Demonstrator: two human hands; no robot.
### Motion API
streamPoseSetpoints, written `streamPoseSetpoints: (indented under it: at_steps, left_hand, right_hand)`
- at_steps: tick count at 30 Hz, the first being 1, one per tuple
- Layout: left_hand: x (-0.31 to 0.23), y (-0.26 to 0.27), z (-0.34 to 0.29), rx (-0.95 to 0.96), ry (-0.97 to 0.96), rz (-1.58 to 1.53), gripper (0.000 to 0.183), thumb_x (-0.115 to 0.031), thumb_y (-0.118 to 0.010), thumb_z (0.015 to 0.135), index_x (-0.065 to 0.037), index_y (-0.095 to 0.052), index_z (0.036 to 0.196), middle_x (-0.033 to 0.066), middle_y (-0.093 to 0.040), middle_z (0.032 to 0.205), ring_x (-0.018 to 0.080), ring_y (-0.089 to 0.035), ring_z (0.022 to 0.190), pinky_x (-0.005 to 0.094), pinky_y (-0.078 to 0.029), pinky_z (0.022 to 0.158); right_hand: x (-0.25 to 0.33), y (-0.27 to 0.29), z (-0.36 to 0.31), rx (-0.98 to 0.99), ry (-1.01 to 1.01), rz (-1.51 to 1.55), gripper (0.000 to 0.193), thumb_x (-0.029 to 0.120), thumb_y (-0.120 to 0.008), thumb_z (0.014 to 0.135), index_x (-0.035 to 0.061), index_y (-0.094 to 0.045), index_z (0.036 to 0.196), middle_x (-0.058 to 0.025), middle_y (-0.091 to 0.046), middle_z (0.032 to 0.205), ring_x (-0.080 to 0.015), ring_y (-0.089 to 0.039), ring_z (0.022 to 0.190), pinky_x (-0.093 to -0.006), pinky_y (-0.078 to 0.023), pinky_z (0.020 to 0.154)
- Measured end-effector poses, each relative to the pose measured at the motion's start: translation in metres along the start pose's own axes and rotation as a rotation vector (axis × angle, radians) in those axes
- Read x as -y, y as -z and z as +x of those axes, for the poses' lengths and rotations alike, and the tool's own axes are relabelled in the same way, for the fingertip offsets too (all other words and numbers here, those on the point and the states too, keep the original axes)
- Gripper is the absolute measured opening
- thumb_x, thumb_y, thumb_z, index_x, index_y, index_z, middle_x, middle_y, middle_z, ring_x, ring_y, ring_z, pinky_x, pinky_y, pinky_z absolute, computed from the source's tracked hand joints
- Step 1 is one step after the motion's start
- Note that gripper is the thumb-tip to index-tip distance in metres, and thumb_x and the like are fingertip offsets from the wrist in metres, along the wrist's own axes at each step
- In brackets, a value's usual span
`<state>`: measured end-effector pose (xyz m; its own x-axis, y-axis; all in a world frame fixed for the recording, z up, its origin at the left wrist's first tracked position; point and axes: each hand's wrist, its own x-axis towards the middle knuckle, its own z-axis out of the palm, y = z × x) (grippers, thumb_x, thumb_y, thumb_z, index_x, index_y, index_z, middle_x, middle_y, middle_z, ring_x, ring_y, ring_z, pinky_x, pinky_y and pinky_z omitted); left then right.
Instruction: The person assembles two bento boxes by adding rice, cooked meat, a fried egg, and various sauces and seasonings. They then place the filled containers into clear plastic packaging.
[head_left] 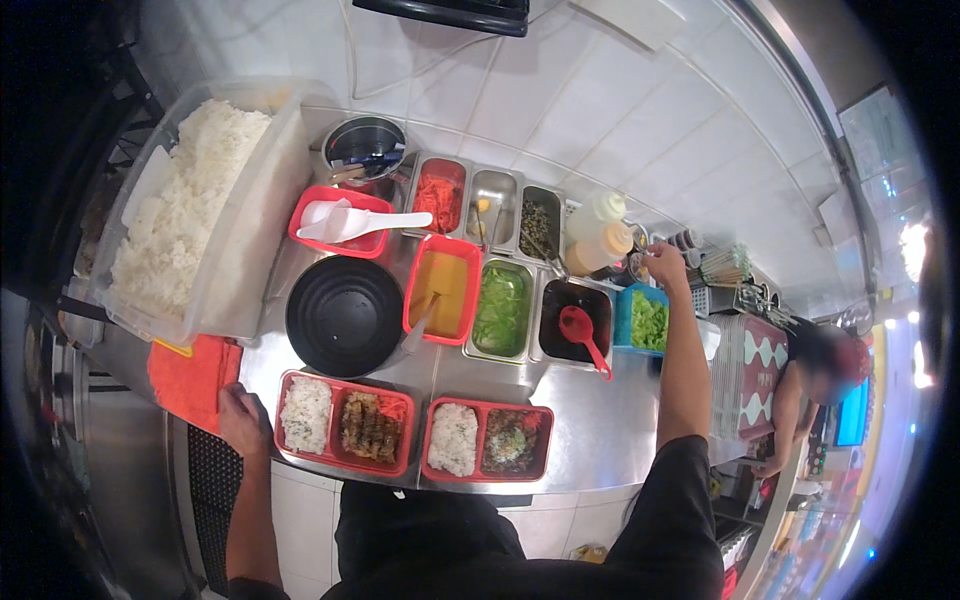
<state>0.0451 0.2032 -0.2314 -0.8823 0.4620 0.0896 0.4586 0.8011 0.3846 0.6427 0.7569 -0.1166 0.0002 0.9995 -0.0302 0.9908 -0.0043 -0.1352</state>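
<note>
My left hand [243, 422] rests at the counter's front edge, fingers lying against a folded red cloth [185, 385]. Just right of it sits a red two-compartment meal box [343, 464] with rice and sliced brown meat with red shreds. A second red meal box [487, 474] holds rice and a dark, minced-looking topping. At the far right my right hand [664, 262] is closed among small containers behind a blue tub of lettuce [648, 322]; what its fingers pinch is too small to tell. Two squeeze bottles [603, 248] stand left of that hand.
A large clear bin of rice [250, 200] fills the left. Along the back are steel pans with red shreds [438, 195], green slices [503, 310] and dark sauce with a red ladle [580, 330]. A black bowl [343, 315] stands mid-counter. Another person [800, 400] is at right.
</note>
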Motion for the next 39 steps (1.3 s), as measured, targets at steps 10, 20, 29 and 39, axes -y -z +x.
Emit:
streamPoseSetpoints:
  at_steps: [10, 20, 29, 39]
  left_hand:
    - [0.015, -0.006, 0.000, -0.069, -0.092, -0.039, 0.022, -0.022, -0.055, 0.097, -0.006, -0.060, 0.112, 0.0191, -0.070, 0.104, 0.0431, -0.067, 0.094, 0.0525, -0.051, 0.080]
    - [0.002, -0.001, 0.001, -0.044, -0.096, -0.050, 0.025, -0.023, -0.054, 0.097, -0.005, -0.060, 0.112, 0.0198, -0.069, 0.107, 0.0428, -0.067, 0.096, 0.0522, -0.050, 0.082]
    - [0.013, -0.001, -0.004, -0.078, -0.123, -0.078, 0.020, -0.019, -0.055, 0.097, -0.006, -0.059, 0.111, 0.0177, -0.069, 0.105, 0.0406, -0.067, 0.096, 0.0516, -0.051, 0.082]
    - [0.011, -0.001, -0.004, -0.105, -0.163, -0.072, 0.017, -0.018, -0.055, 0.098, -0.006, -0.058, 0.109, 0.0171, -0.069, 0.104, 0.0412, -0.067, 0.096, 0.0516, -0.051, 0.080]
  right_hand:
    - [0.010, -0.017, -0.008, 0.267, -0.304, -0.093, 0.082, 0.048, -0.096, 0.056, 0.0011, -0.071, 0.118, -0.0204, -0.072, 0.123, -0.0314, -0.070, 0.113, -0.0397, -0.056, 0.093]
    - [-0.001, 0.039, -0.122, -0.415, -0.072, 0.886, 0.072, 0.020, -0.089, 0.075, -0.0012, -0.049, 0.131, -0.0114, -0.065, 0.122, -0.0266, -0.066, 0.102, -0.0382, -0.055, 0.089]
    - [0.040, 0.019, -0.387, -0.125, 0.077, 1.296, 0.082, 0.019, -0.081, 0.077, 0.0064, -0.042, 0.147, -0.0136, -0.059, 0.131, -0.0284, -0.060, 0.121, -0.0417, -0.052, 0.101]
    - [0.097, 0.009, -0.491, -0.319, 0.337, 0.342, 0.073, -0.001, -0.083, 0.065, 0.0160, -0.064, 0.134, -0.0151, -0.052, 0.139, -0.0416, -0.049, 0.133, -0.0498, -0.047, 0.109]
